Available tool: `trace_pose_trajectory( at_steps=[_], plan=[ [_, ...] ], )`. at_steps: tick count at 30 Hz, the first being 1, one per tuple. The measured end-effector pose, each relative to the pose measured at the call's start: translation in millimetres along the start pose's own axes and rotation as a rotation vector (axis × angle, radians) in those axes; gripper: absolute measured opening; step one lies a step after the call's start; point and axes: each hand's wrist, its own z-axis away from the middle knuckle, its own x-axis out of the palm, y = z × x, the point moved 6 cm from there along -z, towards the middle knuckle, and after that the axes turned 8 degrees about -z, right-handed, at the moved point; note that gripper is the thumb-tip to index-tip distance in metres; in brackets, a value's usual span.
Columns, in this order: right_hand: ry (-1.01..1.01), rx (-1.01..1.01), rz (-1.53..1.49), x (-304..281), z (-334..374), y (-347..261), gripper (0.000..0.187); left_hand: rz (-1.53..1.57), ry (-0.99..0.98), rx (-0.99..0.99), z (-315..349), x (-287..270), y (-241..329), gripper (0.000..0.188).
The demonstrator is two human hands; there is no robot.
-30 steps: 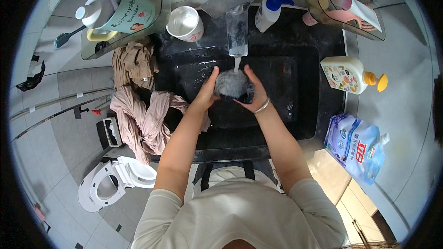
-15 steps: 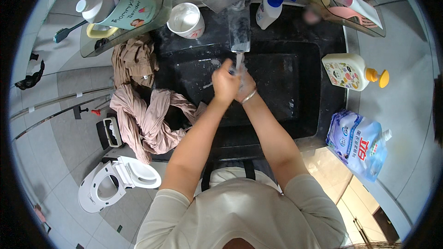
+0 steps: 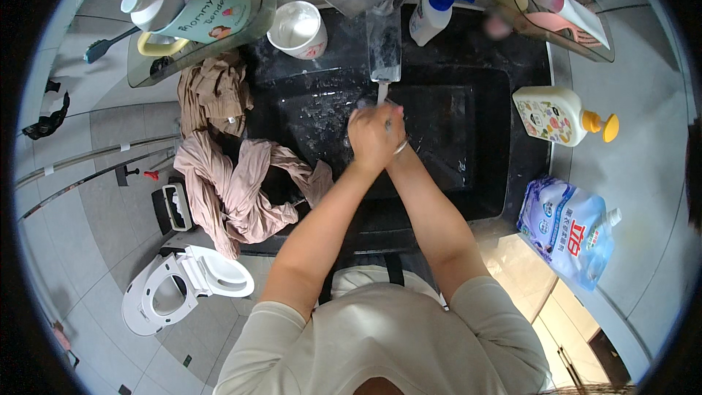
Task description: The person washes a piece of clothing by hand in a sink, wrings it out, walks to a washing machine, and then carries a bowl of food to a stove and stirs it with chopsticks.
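One left hand (image 3: 369,135), apart from our right hand (image 3: 397,129) a second ago, now wraps over it beneath the running tap (image 3: 384,47), above the black sink (image 3: 488,139), leaving neither free; right fingers we cannot read.

Brown cloth (image 3: 214,91), pink cloth (image 3: 238,201): desk (image 3: 528,58) left edge | white cup (image 3: 298,38), blue-pump bottle (image 3: 430,22): far edge | yellow-pump bottle (image 3: 550,115): right edge | pouch (image 3: 569,234): near-right corner
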Motion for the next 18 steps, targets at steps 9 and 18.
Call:
trace_pose_trajectory(
  at_steps=[9,18],
  plan=[
    [0.398,0.450,-0.123,70,41,-94,0.057,0.143,-0.157,-0.492,-2,-20,-95,0.027],
    [-0.086,-0.028,-0.264,60,19,-49,0.055,-0.175,-0.140,-0.033,5,10,-9,0.021]
  ],
)
